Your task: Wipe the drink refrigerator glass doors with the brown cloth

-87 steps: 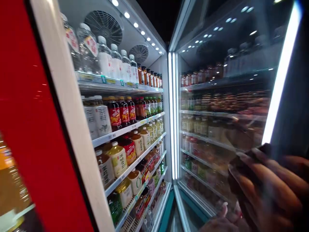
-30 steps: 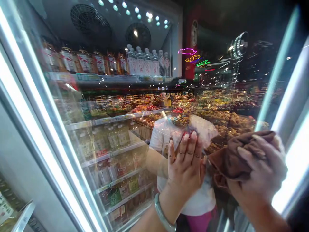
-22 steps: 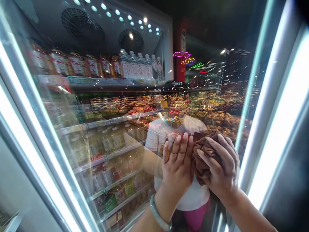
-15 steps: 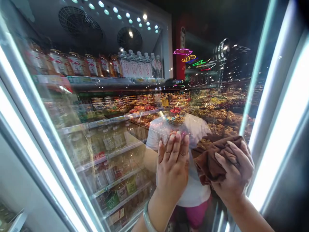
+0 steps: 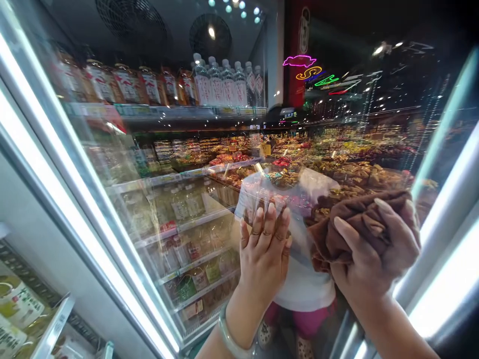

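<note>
My left hand (image 5: 263, 257) lies flat with its fingers spread against the glass door (image 5: 224, 209) of a lit display fridge. A pale bangle (image 5: 229, 333) circles that wrist. On the right, my right hand (image 5: 377, 244) is closed around a bunched brown cloth (image 5: 348, 229), which it holds against or close to the same glass. The cloth's underside is hidden. Mirrored in the pane are a person's white shirt (image 5: 307, 279) and magenta trousers (image 5: 310, 321).
Amber bottles (image 5: 127, 82) and clear bottles (image 5: 226, 82) stand on the upper fridge shelf (image 5: 160, 111). Bright light strips (image 5: 67, 164) run down both sides. Packaged drinks (image 5: 22, 304) fill a shelf at lower left. Reflected produce and neon signs (image 5: 309, 72) overlay the glass.
My right hand has moved right and slightly up with the brown cloth. My left hand stays flat on the glass. The view has shifted, showing more of the lower-left shelf.
</note>
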Available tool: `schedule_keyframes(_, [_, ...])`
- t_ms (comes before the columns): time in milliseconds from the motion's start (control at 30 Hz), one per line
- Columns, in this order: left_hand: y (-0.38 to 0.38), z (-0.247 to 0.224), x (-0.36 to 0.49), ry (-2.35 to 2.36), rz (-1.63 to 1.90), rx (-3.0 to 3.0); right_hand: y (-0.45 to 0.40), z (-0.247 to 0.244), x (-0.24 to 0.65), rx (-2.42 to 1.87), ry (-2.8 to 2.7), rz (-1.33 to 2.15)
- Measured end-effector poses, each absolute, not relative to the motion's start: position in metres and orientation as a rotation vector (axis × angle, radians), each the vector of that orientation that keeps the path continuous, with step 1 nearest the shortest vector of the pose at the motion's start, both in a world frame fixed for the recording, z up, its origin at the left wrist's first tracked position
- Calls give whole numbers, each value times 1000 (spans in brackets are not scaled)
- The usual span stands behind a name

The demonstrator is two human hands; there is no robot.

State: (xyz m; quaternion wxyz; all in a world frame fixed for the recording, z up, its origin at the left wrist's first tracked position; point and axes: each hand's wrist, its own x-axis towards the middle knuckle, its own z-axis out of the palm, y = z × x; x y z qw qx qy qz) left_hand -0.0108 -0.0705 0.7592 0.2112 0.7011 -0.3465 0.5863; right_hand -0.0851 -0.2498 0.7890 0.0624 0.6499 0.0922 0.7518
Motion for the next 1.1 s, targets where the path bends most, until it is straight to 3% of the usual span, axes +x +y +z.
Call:
schedule_keyframes(100, [-67, 758, -9, -986, 1629, 1925, -226, 751, -82, 2087, 215, 2189])
schedule_keyframes(200, [-62, 761, -11, -1042, 1587, 1932, -208, 747, -76, 2115, 283, 2092])
schedule_keyframes(400, [-53, 769, -12, -1011, 1560, 1949, -236, 817, -77, 1994, 274, 2190])
schedule_keyframes(633, [-42, 803, 2, -969, 1732, 1900, -214, 819, -68, 1984, 406, 2121])
schedule_keyframes(767, [-47, 835, 4, -984, 1812, 1857, -209, 883, -66, 1942, 537, 2011])
schedule_keyframes(900, [-55, 867, 6, -959, 1891, 1822, -241, 938, -77, 1866, 415, 2165])
schedule_keyframes(1000, [-59, 883, 7, -958, 1954, 1810, -251, 933, -79, 1803, 379, 2275])
schedule_keyframes(1100, [-63, 896, 8, -966, 2027, 1792, -235, 928, -72, 1821, 418, 2133])
